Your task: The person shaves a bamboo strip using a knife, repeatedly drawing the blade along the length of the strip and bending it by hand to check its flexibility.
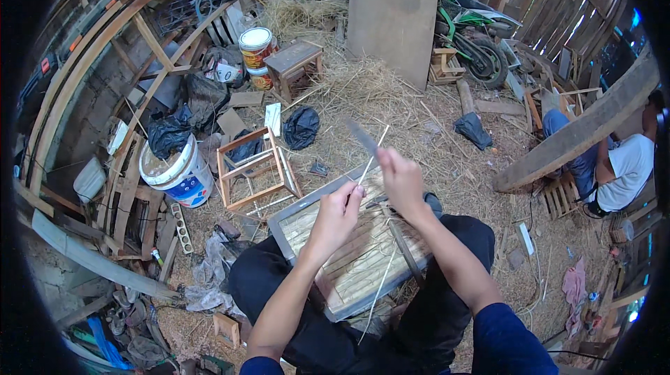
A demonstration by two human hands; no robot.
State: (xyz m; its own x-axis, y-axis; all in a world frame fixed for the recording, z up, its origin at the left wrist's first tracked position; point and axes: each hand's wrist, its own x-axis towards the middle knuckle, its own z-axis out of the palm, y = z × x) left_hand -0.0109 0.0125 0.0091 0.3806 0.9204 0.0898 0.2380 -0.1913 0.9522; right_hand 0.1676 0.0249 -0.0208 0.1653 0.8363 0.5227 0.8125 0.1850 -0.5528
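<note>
A flat grey-framed panel [307, 204] woven with pale bamboo strips rests across my lap. My left hand [340, 213] pinches a thin pale bamboo strip [375, 148] that rises upward from the panel. My right hand [399, 174] grips a knife [362, 137], its blurred blade angled up and to the left against the strip. More loose strips trail down over the panel toward my knees. I sit in dark trousers on straw-covered ground.
An open wooden frame box [255, 169] and a white plastic bucket [178, 172] stand at left. A small wooden stool [294, 61] and paint cans [257, 47] lie farther back. Another person [614, 165] sits at right behind a slanted beam [572, 137]. A green motorbike [474, 33] is parked behind.
</note>
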